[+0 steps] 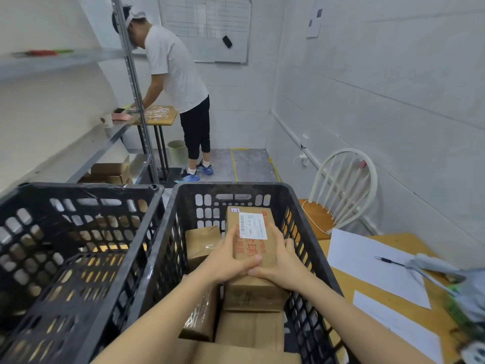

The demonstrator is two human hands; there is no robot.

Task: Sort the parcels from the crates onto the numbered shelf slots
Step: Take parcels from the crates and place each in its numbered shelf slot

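Observation:
A brown cardboard parcel (pixel 256 227) with a white shipping label and a small "2-3" tag is held inside the right black crate (pixel 309 232). My left hand (pixel 233 258) grips its left side and near edge. My right hand (pixel 280 264) grips its right side. Both thumbs lie on its top face. Several more cardboard parcels (pixel 249 298) lie below it in the same crate. The left black crate (pixel 78 232) stands beside it. The metal shelf (pixel 99 151) runs along the left wall, with cardboard boxes (pixel 110 172) on its lower level.
Another person (pixel 178 95) in a white shirt bends over a small wooden table (pixel 162 116) at the back. A white chair (pixel 346 187) stands at the right. A desk (pixel 393 298) at the right carries paper sheets and a pen (pixel 388 261). A green bin (pixel 177 152) sits on the floor.

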